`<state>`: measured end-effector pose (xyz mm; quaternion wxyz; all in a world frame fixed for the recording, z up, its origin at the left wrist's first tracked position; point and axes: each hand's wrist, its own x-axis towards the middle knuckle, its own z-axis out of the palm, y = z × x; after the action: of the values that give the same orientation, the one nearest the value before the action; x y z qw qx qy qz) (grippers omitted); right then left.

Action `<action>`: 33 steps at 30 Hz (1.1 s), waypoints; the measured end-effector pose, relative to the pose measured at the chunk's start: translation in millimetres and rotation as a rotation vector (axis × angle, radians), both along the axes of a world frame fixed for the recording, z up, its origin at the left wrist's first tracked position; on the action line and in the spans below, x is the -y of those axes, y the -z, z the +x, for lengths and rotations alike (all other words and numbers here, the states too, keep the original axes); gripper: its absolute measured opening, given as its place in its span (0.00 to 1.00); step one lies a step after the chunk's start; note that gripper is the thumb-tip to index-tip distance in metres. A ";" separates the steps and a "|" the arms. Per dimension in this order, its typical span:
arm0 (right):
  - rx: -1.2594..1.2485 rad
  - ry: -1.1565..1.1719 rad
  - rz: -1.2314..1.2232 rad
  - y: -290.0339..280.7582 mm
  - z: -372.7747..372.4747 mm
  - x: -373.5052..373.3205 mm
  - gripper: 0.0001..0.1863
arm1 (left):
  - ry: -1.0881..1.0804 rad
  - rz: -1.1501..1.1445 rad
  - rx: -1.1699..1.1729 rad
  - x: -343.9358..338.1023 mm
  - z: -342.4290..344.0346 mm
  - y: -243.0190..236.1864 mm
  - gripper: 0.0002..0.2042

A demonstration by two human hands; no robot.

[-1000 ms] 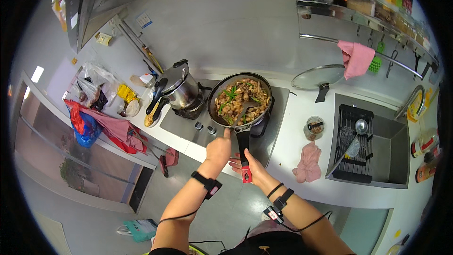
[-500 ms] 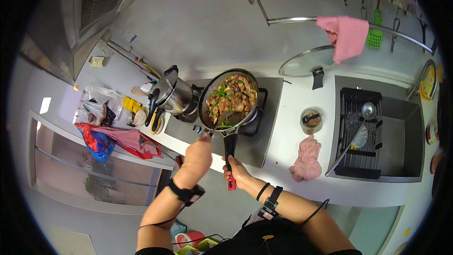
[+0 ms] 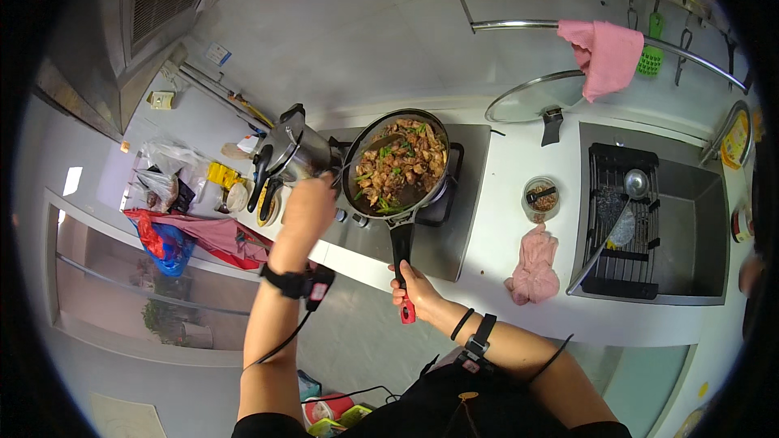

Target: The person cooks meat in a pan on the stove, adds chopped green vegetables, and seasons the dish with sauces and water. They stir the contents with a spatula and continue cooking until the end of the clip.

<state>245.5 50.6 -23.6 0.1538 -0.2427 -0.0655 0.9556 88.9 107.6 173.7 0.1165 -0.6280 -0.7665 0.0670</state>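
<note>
A black frying pan [image 3: 412, 197] sits on the stove, holding browned chopped meat [image 3: 402, 164] with green pepper or scallion pieces. My right hand [image 3: 415, 292] is closed round its long black handle, near the red end. To the left of the pan, my left hand [image 3: 307, 209] is closed on a spatula. The spatula's blade [image 3: 384, 143] lies tilted among the food at the pan's upper left; part of its handle is hard to make out. Just beyond my left hand stands a steel pressure cooker [image 3: 296, 152] with black handles.
Right of the stove are a glass jar [image 3: 540, 200], a crumpled pink cloth [image 3: 535, 266] and a sink [image 3: 690, 231] with a black rack and ladle. A glass lid [image 3: 531, 99] leans against the wall. Bags [image 3: 166, 166] crowd the left counter.
My left hand has moved left and up, bringing the spatula from the pan's near side toward its upper left. The food has been shifted about. My right hand keeps the pan handle.
</note>
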 end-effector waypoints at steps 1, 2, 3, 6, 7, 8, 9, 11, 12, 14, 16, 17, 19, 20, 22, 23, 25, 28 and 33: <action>-0.009 0.015 0.011 0.7 -1.1 -0.3 0.21 | -0.003 -0.047 -0.055 -10.3 1.1 19.5 0.09; 0.002 0.006 0.010 1.3 -1.7 0.1 0.21 | 0.014 -0.063 -0.093 -18.4 2.0 43.8 0.10; -0.002 0.010 0.015 1.9 -2.0 0.2 0.22 | 0.044 -0.110 -0.126 -23.6 0.1 68.3 0.12; -0.006 0.015 0.005 1.5 -3.3 0.9 0.21 | 0.081 -0.099 -0.064 -4.5 -12.2 114.1 0.18; 0.001 0.013 0.002 1.5 -3.1 0.7 0.21 | 0.107 -0.096 -0.048 9.5 -13.8 118.3 0.19; 0.006 0.017 0.005 1.3 -3.5 -0.8 0.20 | 0.103 -0.116 -0.034 22.4 -13.9 115.6 0.20; -0.002 0.024 0.007 1.0 -3.8 -1.6 0.20 | 0.126 -0.114 -0.044 37.1 -10.6 108.0 0.21; -0.011 0.021 0.002 0.6 -3.8 -1.7 0.20 | 0.064 -0.246 -0.039 55.8 -0.7 79.3 0.21; 0.001 0.017 -0.004 0.3 -3.4 -1.2 0.20 | 0.041 -0.288 -0.050 64.5 5.7 59.2 0.21; -0.006 -0.001 -0.008 -0.7 -2.8 -1.2 0.21 | -0.005 -0.246 -0.051 72.6 8.8 6.5 0.21; 0.010 -0.013 -0.014 -2.0 -1.5 -1.2 0.21 | 0.021 -0.232 -0.020 82.4 5.5 -39.7 0.20; 0.018 -0.015 -0.012 -3.3 -1.7 -1.9 0.21 | 0.033 -0.248 0.001 81.0 6.9 -45.9 0.19; 0.030 -0.021 -0.002 -5.7 -1.6 -2.1 0.21 | 0.042 -0.312 0.016 76.1 4.0 -40.7 0.15; 0.047 -0.031 -0.015 -6.6 -0.8 -2.6 0.21 | 0.114 -0.326 -0.019 69.4 5.1 -25.4 0.13; 0.037 -0.021 -0.026 -8.2 -1.2 -1.7 0.22 | 0.004 -0.349 -0.023 48.7 3.2 14.7 0.14; 0.033 -0.029 -0.030 -8.3 -1.4 -1.9 0.22 | 0.005 -0.303 0.009 37.1 0.5 33.1 0.12; 0.036 -0.025 -0.005 -7.2 -1.5 -0.4 0.21 | 0.011 -0.250 0.030 16.7 -3.7 55.3 0.11; 0.011 -0.010 -0.006 -3.2 -2.2 -1.8 0.21 | -0.005 -0.235 0.016 -8.9 -14.0 44.8 0.08; -0.007 -0.027 -0.018 0.5 -2.3 -1.3 0.22 | 0.050 -0.089 0.025 17.1 -62.7 -15.8 0.08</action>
<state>243.1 51.9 -24.1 0.1392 -0.2399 -0.0596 0.9589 26.2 90.5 189.5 0.0804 -0.6525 -0.7481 0.0902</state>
